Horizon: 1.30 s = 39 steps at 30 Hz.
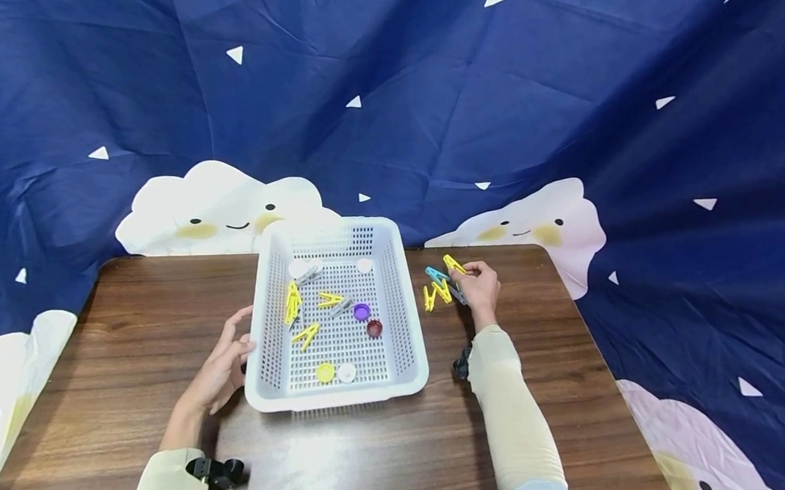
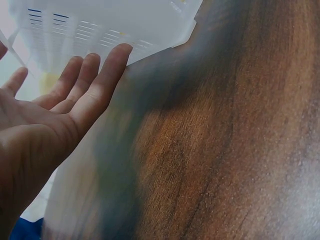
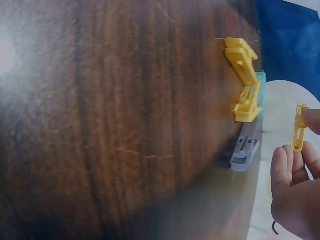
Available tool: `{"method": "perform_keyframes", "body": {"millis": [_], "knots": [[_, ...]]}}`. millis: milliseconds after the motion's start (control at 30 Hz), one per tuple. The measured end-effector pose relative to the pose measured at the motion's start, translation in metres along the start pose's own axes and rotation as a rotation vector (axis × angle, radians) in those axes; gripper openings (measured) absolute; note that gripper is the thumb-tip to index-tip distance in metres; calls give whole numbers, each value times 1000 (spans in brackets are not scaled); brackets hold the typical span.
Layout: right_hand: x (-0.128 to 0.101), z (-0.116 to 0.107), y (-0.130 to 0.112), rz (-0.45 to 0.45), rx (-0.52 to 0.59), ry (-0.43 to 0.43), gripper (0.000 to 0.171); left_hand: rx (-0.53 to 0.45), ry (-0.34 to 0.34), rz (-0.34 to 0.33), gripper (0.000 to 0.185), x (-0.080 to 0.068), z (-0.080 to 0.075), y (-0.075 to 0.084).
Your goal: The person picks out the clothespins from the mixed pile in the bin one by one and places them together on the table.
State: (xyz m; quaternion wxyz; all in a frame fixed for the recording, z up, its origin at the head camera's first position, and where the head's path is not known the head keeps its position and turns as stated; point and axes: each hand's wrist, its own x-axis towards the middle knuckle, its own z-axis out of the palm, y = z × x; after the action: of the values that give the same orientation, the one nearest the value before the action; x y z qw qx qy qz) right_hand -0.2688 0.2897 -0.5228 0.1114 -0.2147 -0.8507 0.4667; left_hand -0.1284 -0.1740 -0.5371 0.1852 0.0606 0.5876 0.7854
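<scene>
My right hand (image 1: 481,286) pinches a yellow clothespin (image 3: 299,127) just above the worktop (image 1: 558,405), beside the loose pegs (image 1: 439,287). It looks light, stiff and slick, best nipped across its flat sides. My left hand (image 1: 223,369), fingers relaxed, rests against the white basket (image 1: 267,327).

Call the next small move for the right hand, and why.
Probably carry the yellow clothespin pinched in the right hand left, over the white basket, and let it drop. Other yellow pins and bottle caps already lie inside. The left hand rests open against the basket's left wall, steadying it. More pins remain on the table.
</scene>
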Motion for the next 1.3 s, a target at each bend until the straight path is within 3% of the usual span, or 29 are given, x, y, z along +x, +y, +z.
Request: {"method": "perform_keyframes", "body": {"millis": [533, 1300], "knots": [[-2, 7, 23, 46, -51, 28, 31, 1, 8, -18, 61, 0, 2, 2], [-2, 14, 25, 42, -92, 31, 36, 8, 17, -10, 62, -1, 1, 1]]}}
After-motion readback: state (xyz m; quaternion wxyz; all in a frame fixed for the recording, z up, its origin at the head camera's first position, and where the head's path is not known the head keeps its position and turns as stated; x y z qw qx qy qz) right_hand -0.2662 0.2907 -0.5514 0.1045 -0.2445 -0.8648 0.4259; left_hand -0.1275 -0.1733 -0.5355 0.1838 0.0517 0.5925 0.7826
